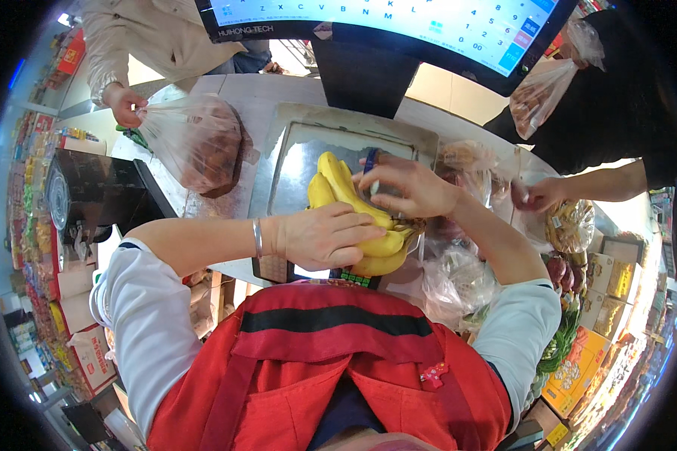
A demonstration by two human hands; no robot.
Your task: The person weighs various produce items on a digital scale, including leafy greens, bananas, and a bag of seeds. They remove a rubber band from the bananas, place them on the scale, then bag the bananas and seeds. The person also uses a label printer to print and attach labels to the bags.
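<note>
A bunch of yellow bananas (379, 248) lies on the metal weighing plate of a scale (298, 169), its stems towards the right. My left hand (330, 234) rests on top of the bananas, fingers pointing right; whether it grips them cannot be told. Above the bunch's right side is my right hand (409, 189), fingers curled near a dark blue ring-shaped thing, perhaps a tape or band (371, 160); its hold on it is unclear. The scale's keypad (356, 276) shows partly beneath the bananas, in front of my red apron.
A monitor (372, 34) stands behind the scale. One person's hand (125, 105) holds a filled plastic bag (203, 146) at left. Another person's hand (541, 194) is among bagged produce at right. Crumpled clear bags (460, 279) lie near my right forearm.
</note>
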